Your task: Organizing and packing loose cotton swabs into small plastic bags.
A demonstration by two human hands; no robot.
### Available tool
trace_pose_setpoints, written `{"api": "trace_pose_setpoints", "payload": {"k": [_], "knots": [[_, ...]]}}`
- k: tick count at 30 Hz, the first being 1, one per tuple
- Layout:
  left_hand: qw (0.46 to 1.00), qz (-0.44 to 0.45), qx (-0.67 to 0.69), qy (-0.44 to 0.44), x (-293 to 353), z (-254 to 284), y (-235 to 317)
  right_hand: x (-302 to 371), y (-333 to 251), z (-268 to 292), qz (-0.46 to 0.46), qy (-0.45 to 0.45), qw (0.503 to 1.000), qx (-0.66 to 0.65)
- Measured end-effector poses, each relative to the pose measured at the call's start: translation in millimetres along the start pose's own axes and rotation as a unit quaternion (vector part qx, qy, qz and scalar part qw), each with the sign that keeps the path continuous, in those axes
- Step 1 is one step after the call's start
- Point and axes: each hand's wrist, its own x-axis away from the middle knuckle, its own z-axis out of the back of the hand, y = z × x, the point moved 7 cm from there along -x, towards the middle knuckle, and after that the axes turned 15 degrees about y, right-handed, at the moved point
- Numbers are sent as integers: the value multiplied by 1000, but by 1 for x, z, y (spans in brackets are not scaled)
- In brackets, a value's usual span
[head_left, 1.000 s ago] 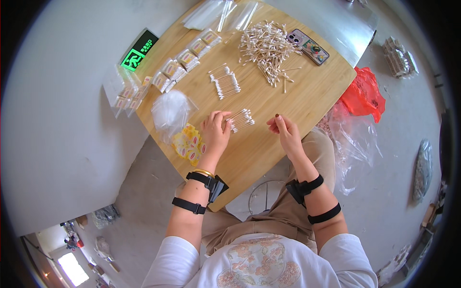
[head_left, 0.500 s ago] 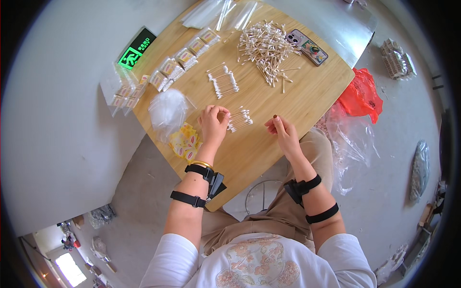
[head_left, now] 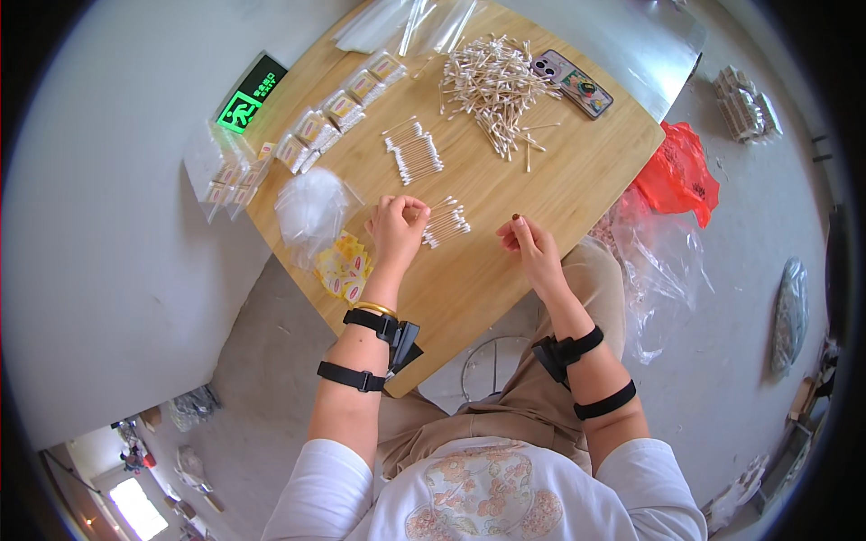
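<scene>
My left hand (head_left: 395, 231) is over the table with its fingers curled and pressed together, right at the left ends of a short row of cotton swabs (head_left: 446, 224). Whatever it pinches, if anything, is hidden. My right hand (head_left: 534, 252) hovers off the table's near edge, to the right of that row, fingers closed; a small dark reddish-brown spot shows at a fingertip, too small to name. Farther away lies a second row of cotton swabs (head_left: 416, 155), set side by side. Behind it a loose heap of cotton swabs (head_left: 494, 83) spreads out.
On the wooden table (head_left: 577, 171) are clear bags (head_left: 311, 212), yellow cards (head_left: 344, 269), a line of filled packs (head_left: 317, 132), plastic sleeves (head_left: 379, 25) and a phone (head_left: 574, 84). Red plastic (head_left: 678, 167) and clear plastic (head_left: 663, 288) lie beyond the right edge.
The whole view has shifted slightly, with the table's things a little farther left. Both hands keep nearly the same pose, and the swab rows look unchanged.
</scene>
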Motion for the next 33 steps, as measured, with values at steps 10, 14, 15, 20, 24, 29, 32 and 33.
{"api": "trace_pose_setpoints", "payload": {"k": [10,14,15,20,24,29,32,33], "knots": [[1000,-5,15,-17,-4,-1,0,0,3,0,-10,-9,1000,12],[1000,6,-4,-27,-9,-1,-9,0,3,-2,-5,-15,1000,17],[1000,6,-3,-28,-8,-2,-6,0,4,-1,-7,-14,1000,22],[995,-69,63,22,-3,-4,14,1,3,-3,-4,-21,999,28],[994,-96,7,-42,6,-15,29,-1,4,3,0,1,1000,18],[992,-73,90,42,19,3,2,6,-39,-16,152,31,973,171],[992,-57,71,86,40,17,-2,19,-49,-42,317,-14,913,257],[992,-55,70,89,47,20,-3,23,-41,-56,350,-39,880,319]]}}
